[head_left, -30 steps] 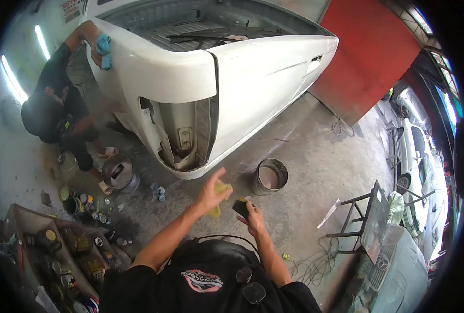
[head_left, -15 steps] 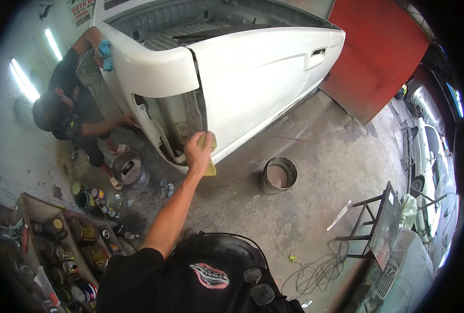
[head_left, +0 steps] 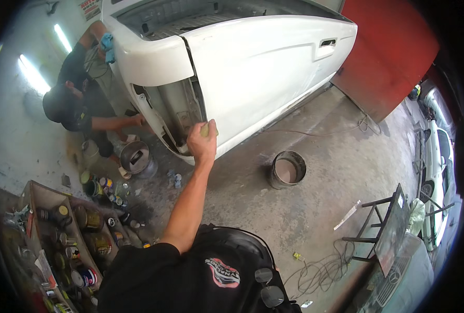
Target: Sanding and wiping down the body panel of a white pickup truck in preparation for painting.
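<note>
My left hand (head_left: 203, 142) is closed on a yellow sponge-like pad (head_left: 207, 130), mostly covered by the fingers. Hand and pad are at the rear edge of a white pickup bed's side panel (head_left: 263, 78), beside the opening for the tail light (head_left: 172, 107), which has no lamp in it. My right hand does not show. A metal bucket (head_left: 288, 169) of cloudy greyish-brown liquid stands on the floor, right of my arm.
At the truck's tail a co-worker (head_left: 78, 101) in dark clothes holds a blue cloth (head_left: 107, 46). By them stands another bucket (head_left: 138, 158). A shelf of paint cans (head_left: 67, 229) is at lower left. A metal stand (head_left: 383, 224), cables (head_left: 323, 274) and a red panel (head_left: 386, 62) are on the right.
My left hand has moved slightly up along the panel edge, and less of the yellow pad shows. The whole view has shifted a little. The co-worker's lower arm has moved.
</note>
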The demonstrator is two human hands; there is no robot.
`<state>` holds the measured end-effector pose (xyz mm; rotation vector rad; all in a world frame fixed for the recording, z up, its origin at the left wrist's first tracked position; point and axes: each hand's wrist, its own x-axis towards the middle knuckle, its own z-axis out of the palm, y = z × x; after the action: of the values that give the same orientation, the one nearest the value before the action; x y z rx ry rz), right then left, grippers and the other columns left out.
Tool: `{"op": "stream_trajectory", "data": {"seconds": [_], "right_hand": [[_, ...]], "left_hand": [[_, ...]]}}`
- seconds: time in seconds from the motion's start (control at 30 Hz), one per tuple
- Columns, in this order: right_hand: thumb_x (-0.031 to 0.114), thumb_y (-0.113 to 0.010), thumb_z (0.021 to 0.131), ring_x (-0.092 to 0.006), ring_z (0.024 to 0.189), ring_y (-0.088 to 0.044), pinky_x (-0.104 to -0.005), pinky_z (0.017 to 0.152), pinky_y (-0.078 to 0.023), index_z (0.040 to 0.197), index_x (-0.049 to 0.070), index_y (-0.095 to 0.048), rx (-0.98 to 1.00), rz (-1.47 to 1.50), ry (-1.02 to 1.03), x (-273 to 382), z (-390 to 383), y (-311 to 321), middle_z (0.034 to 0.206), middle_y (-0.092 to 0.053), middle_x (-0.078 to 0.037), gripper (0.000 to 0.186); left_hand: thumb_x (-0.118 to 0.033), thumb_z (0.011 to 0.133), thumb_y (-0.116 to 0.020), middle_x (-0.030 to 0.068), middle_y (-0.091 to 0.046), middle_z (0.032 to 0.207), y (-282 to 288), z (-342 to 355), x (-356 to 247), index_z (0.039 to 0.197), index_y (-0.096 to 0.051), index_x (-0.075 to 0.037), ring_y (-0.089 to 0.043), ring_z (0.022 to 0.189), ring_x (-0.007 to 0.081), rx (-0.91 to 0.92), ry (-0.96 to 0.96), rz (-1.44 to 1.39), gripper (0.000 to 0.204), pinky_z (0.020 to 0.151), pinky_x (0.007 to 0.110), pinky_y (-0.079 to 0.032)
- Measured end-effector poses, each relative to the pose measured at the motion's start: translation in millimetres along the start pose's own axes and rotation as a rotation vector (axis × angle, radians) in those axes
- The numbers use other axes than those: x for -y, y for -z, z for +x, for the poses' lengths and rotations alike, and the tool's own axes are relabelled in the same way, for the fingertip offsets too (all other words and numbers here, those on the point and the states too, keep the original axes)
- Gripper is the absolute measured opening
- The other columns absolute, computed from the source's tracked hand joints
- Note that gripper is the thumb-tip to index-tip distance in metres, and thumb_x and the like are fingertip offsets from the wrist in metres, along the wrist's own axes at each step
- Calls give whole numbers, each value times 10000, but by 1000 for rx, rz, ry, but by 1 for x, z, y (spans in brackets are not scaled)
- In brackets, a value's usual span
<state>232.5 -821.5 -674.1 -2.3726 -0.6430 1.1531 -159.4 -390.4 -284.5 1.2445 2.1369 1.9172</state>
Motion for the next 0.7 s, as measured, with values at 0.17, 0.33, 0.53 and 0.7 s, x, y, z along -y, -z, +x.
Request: {"op": "stream_trajectory", "data": {"seconds": [0.17,0.33,0.53,0.7], "right_hand": [[284,-588,927,-250,791,-666,-398,723,-491,986,-108,-677,49,63,14,36,-1,13,858,-708,-207,407],[322,-601,917,-271,814,-666,-413,728,-493,1013,-104,-672,44,4,8,36,0,24,899,-706,-225,443],[298,-634,891,-258,807,-649,-404,696,-516,1019,-74,-664,43,-88,-60,3,22,43,864,-676,-166,395],[128,-639,842,-246,788,-640,-404,601,-543,1180,14,-599,115,33,-154,6,-22,120,952,-631,-113,359]], "left_hand": [[-271,807,-732,166,-659,807,8,4,7,812,-665,3,-642,762,348,-49,-25,58,282,709,420,-490],[-275,808,-732,165,-661,808,12,7,11,817,-669,2,-643,762,348,-60,-57,83,284,705,425,-492],[-278,811,-741,166,-668,838,4,2,8,866,-683,4,-651,791,334,-14,-33,17,293,735,405,-497],[-266,787,-785,150,-682,925,21,-8,20,954,-687,4,-655,850,276,87,-5,-97,333,777,369,-497]]}}
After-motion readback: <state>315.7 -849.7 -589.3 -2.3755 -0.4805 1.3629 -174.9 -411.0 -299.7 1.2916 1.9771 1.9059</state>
